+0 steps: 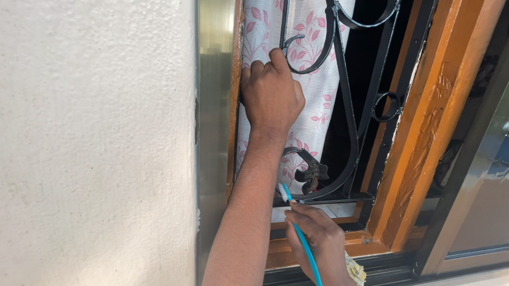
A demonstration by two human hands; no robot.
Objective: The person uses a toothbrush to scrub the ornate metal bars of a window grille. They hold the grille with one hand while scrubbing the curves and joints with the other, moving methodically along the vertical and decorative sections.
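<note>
The left hand (pixel 271 91) is closed over the black wrought-iron grille (pixel 349 117) and the pink floral curtain (pixel 314 62) behind it, fingers curled onto a scroll near the wooden frame's (pixel 429 131) left edge. The right hand (pixel 320 242) is clamped around a blue toothbrush (pixel 302 237), whose white bristle end is held up against the grille's bottom bar, beside the leaf-shaped ornament (pixel 311 170). A yellowish cloth (pixel 356 271) is tucked under that hand (whether it is gripped or only resting cannot be told).

A slip is judged possible: the brush is thin and held low on its handle, so pressure at the tip could bend it or let it skid off the narrow bar. The curtain could be smeared by the bristles, since it lies just behind the iron. Knuckles could be scraped on the scroll ends.

Counted: two hands, one toothbrush, one cloth, one curtain, one grille, one leaf ornament, one small iron ring (pixel 386 106).
</note>
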